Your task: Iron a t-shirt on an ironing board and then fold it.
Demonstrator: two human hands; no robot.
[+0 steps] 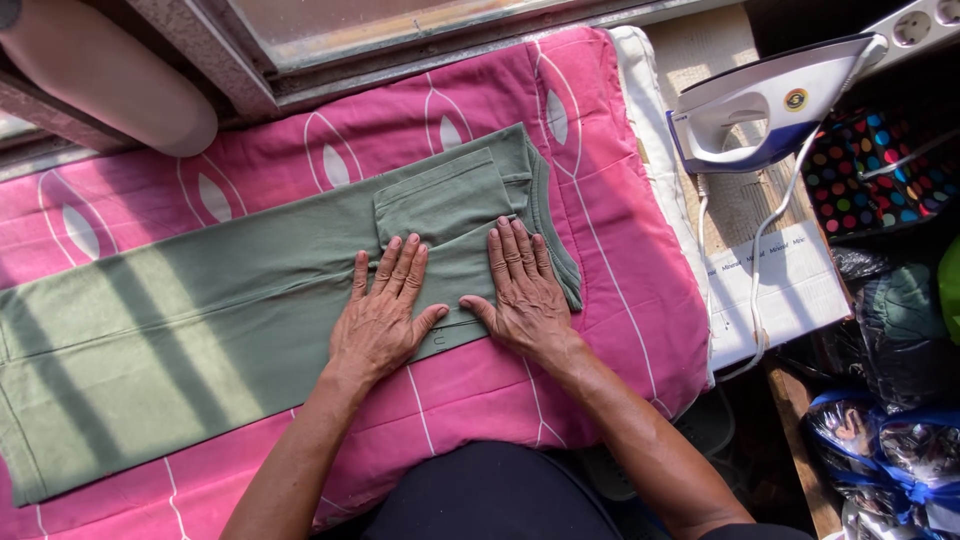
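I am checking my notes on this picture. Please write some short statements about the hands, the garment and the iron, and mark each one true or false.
1. Both hands, left hand and right hand, lie flat on the green garment. True.
2. The right hand holds the iron. False: the iron stands apart, to the right, untouched.
3. The garment lies on a pink cover. True.
4. The garment is red. False: it is green.
5. A sleeve is folded over the garment. True.
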